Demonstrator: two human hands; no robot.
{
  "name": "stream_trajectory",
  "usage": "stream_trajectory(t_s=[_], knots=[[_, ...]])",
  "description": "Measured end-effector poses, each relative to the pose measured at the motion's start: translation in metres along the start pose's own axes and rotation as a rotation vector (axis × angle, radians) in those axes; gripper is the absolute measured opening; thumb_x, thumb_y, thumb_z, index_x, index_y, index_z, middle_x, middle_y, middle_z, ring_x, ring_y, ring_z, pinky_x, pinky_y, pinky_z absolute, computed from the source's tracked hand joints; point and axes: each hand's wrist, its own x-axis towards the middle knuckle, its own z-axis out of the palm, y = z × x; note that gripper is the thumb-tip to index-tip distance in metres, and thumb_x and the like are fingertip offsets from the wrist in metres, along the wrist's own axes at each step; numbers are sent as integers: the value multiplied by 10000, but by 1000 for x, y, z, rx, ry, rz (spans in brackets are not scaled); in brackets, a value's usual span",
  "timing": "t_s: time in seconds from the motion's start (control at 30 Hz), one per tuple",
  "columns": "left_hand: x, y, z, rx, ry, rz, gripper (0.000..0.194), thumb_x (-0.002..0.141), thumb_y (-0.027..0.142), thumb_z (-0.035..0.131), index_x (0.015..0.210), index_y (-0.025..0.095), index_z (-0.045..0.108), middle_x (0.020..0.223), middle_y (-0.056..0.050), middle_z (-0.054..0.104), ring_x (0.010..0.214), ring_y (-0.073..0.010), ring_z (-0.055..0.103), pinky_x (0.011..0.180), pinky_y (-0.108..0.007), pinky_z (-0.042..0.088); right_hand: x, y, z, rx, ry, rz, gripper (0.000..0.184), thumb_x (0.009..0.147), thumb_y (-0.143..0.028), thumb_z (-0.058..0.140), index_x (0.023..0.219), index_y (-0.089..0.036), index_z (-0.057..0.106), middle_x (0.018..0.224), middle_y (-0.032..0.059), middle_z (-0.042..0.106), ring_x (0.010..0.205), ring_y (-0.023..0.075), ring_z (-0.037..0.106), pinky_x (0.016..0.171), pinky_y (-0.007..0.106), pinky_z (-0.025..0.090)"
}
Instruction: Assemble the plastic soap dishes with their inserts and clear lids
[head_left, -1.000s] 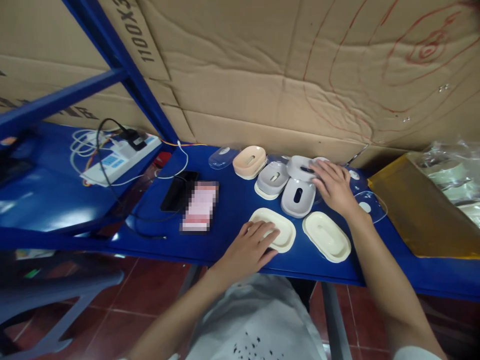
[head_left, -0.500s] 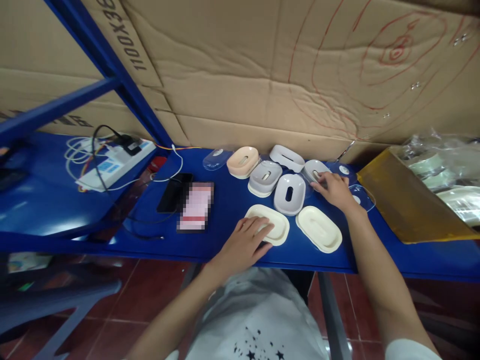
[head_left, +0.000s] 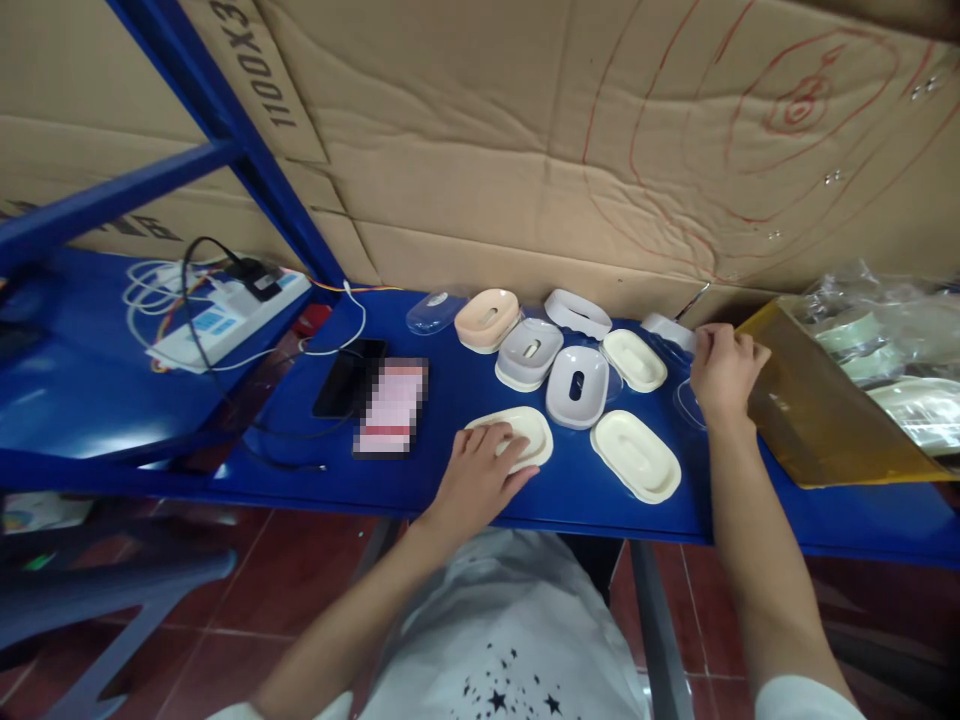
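Note:
My left hand (head_left: 484, 470) lies over a cream oval soap dish base (head_left: 536, 440), fingers stretched out across it and thumb apart near its front edge. My right hand (head_left: 726, 375) is closed on the right end of a pale grey soap dish tray (head_left: 670, 330), raised at the back right; the fingertips are partly hidden. A bare cream base (head_left: 634, 360) lies left of that hand, and another cream base (head_left: 637, 457) lies nearer me. Between the hands are a grey slotted tray (head_left: 577, 388) and a grey soap dish (head_left: 530, 353) on its cream base.
A peach soap dish (head_left: 487, 318), a white slotted piece (head_left: 577, 313) and clear lids (head_left: 436, 313) lie along the cardboard wall. Two phones (head_left: 390, 405) lie at left, near a power strip (head_left: 232, 320) with cables. A brown-sided box (head_left: 840, 400) of plastic-wrapped parts stands right.
My right hand has lifted the grey tray off its cream base and moved right with it, leaving that base uncovered. My left hand and the base under it have shifted slightly left.

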Motion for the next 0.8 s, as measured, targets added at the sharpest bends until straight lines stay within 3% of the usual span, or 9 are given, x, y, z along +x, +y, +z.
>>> stream_trajectory(t_s=[0.1, 0.2, 0.3, 0.4, 0.47, 0.57, 0.67, 0.8], knots=[[0, 1, -1, 2, 49, -73, 262, 1052, 354, 661, 1279, 229, 699, 1286, -136, 681, 1191, -332, 632, 968, -479, 460, -4, -8, -6, 8, -68, -138, 321, 1025, -221, 435, 1188, -188, 709, 1196, 172, 759, 1238, 380, 593, 1070, 586, 343], [14, -2, -7, -70, 87, -76, 301, 1054, 334, 628, 1333, 225, 668, 1384, -144, 654, 1277, -329, 615, 1051, -505, 449, -18, -42, -11, 172, -155, -376, 342, 1055, -229, 450, 1290, -231, 698, 1423, 121, 707, 1355, 346, 565, 1121, 561, 348], [50, -12, -13, -38, 94, -58, 397, 1046, 365, 623, 1406, 199, 631, 1468, -168, 620, 1322, -351, 600, 1100, -529, 446, -41, -87, -17, 408, -353, -668, 412, 1081, -428, 557, 1461, -281, 617, 1568, 95, 618, 1471, 329, 512, 1185, 543, 344], [96, -29, -11, -12, 26, -75, 503, 959, 284, 738, 1438, 186, 618, 1527, -186, 593, 1417, -396, 543, 1134, -550, 447, -61, -118, -21, 465, -518, -868, 517, 1019, -538, 674, 1478, -310, 606, 1609, 96, 581, 1510, 350, 489, 1237, 588, 280], [119, -40, -6, -25, 4, -77, 383, 912, 251, 794, 1279, 198, 702, 1332, -149, 714, 1348, -382, 601, 1110, -519, 486, -64, -122, -24, 476, -514, -888, 404, 1034, -484, 672, 1391, -297, 656, 1508, 101, 668, 1426, 331, 579, 1233, 583, 275], [131, -52, 1, -57, 31, -111, 252, 997, 323, 719, 1217, 203, 700, 1212, -115, 744, 1249, -324, 664, 1059, -456, 543, -54, -107, -28, 497, -433, -818, 222, 1087, -339, 583, 1264, -267, 693, 1246, 75, 789, 1192, 270, 710, 1154, 516, 355], [127, -58, 8, -124, 123, -153, 328, 1079, 382, 589, 1342, 188, 619, 1343, -145, 664, 1282, -292, 649, 1089, -447, 544, -40, -84, -33, 439, -331, -733, 219, 1073, -232, 537, 1228, -243, 692, 1165, 70, 793, 1091, 259, 719, 1092, 485, 383], [125, -59, 12, -185, 212, -100, 376, 1034, 259, 619, 1402, 193, 579, 1562, -191, 457, 1506, -332, 466, 1219, -506, 447, -30, -65, -35, 280, -209, -663, 290, 922, -59, 528, 1064, -231, 714, 1124, 70, 778, 1124, 297, 675, 1096, 511, 349]])
